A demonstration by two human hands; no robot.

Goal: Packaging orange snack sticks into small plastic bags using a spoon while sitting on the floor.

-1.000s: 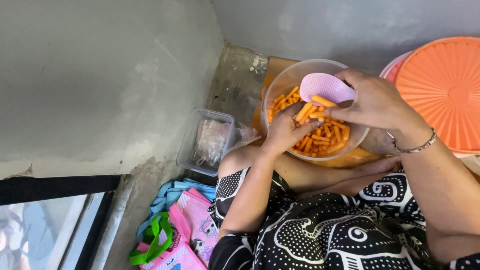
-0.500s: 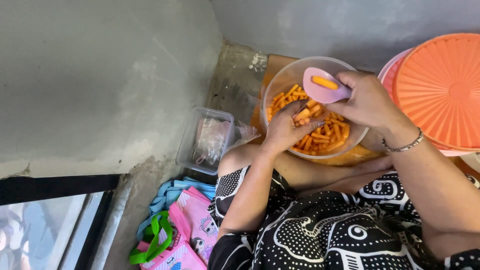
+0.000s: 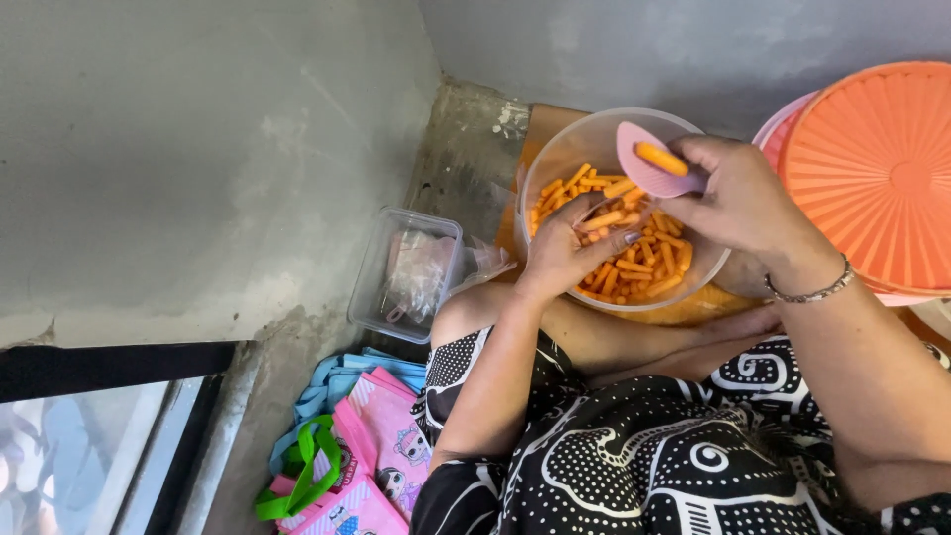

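Over the clear bowl (image 3: pixel 555 149), a pink scoop (image 3: pixel 649 163) carrying one orange snack stick (image 3: pixel 661 159) is gripped by the closed fingers of the right hand (image 3: pixel 738 203). Inside the bowl, several sticks (image 3: pixel 602 220) are pinched under the curled fingers (image 3: pixel 619 238) of the left hand (image 3: pixel 570 253).

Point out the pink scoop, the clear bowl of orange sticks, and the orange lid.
pink scoop (image 3: pixel 644 159), head view, on its inner face.
clear bowl (image 3: pixel 570 139), head view, on its bare left wall.
orange lid (image 3: pixel 882 168), head view, on its ribbed top.
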